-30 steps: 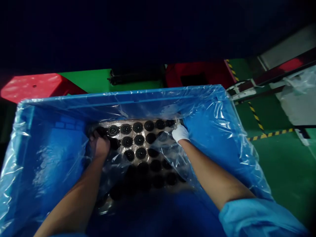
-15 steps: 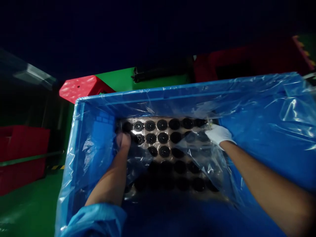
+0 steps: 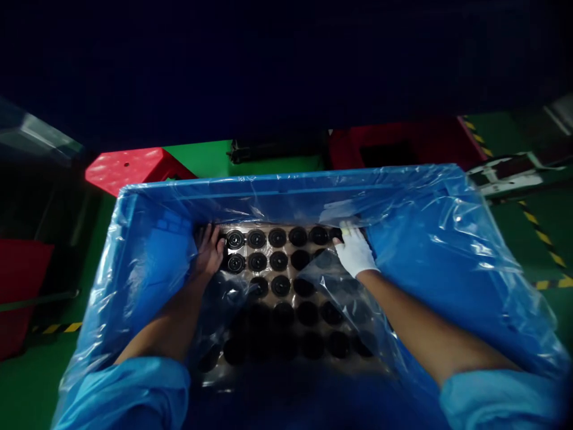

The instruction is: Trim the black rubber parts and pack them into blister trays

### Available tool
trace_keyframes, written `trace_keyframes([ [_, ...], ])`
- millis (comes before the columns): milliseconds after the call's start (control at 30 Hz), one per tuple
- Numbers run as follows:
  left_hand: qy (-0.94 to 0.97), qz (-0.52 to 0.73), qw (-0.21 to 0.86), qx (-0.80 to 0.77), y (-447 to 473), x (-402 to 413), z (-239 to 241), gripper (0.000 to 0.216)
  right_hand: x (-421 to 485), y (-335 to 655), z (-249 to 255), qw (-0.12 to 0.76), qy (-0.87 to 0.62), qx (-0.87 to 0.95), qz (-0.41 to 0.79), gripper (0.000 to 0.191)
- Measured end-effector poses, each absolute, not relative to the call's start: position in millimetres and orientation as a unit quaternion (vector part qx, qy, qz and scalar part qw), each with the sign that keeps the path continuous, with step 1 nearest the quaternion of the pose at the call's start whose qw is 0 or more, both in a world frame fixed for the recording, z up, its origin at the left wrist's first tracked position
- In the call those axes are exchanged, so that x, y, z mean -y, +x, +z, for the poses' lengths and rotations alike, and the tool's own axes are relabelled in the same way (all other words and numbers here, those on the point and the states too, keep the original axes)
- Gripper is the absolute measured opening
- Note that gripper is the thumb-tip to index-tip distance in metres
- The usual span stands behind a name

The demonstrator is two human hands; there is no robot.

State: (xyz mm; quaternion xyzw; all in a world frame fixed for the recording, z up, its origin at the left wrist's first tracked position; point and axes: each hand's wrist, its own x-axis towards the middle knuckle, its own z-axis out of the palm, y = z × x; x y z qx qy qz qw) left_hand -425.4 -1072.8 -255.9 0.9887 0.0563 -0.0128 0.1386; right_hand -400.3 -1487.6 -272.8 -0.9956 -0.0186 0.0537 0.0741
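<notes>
Your carrier: a blue plastic crate (image 3: 250, 182), its rim wrapped by a clear plastic liner (image 3: 461, 239); inside it, a moulded tray (image 3: 264, 273) set with rows of round black parts (image 3: 277, 237), the nearer rows in shadow, some under the folded liner; around the crate, your green painted floor (image 3: 514, 251), marked with yellow-and-black hazard tape (image 3: 544, 237); on that floor at left, a red bin (image 3: 22, 286).
</notes>
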Motion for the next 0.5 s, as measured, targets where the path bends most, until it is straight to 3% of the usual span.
trace_keyframes([
  [300,0.986,0.006,0.145,-0.087,-418.2,1065.3,-294.2,0.051,1495.4,-384.9,-288.1,0.100,-0.993,-0.012,0.064,0.051],
  [500,0.979,-0.025,0.165,-0.114,-407.9,1078.2,-256.9,0.051,1457.7,-386.2,-216.0,0.155,-0.970,-0.042,0.184,0.041],
])
